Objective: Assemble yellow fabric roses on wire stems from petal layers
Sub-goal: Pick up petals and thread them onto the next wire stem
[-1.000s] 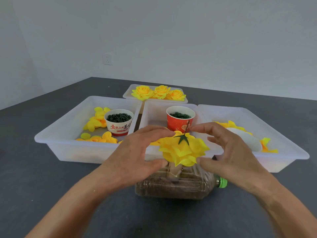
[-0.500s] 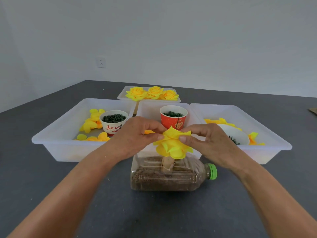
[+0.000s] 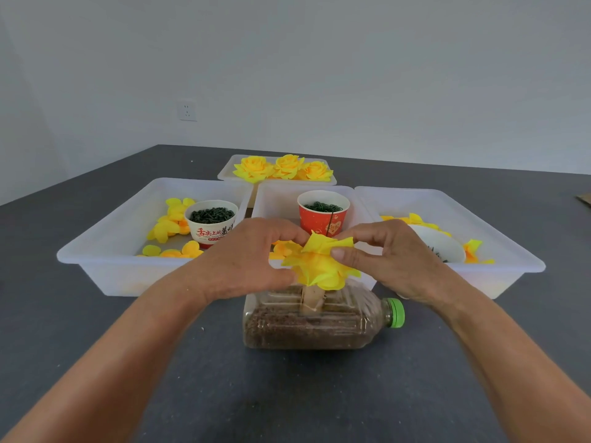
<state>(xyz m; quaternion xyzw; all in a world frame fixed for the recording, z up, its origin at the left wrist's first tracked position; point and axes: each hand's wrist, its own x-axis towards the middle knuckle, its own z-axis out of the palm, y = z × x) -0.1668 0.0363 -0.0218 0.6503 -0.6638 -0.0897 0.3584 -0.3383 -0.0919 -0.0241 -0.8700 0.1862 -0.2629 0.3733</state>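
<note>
A half-built yellow fabric rose stands above a clear plastic bottle that lies on its side, filled with brown grains, green cap to the right. My left hand pinches the rose's left petals. My right hand pinches the upper right petals between thumb and fingers. A thin dark wire rises behind the flower. Three finished yellow roses lie in the far tray.
Three white trays stand behind the bottle: left tray with loose yellow petals and a white cup of green pieces, a middle tray with a red cup, right tray with petals and a white bowl. Dark tabletop in front.
Both hands went from hovering open around the flower to pinching its petals and folding them upward. The view has shifted slightly.
</note>
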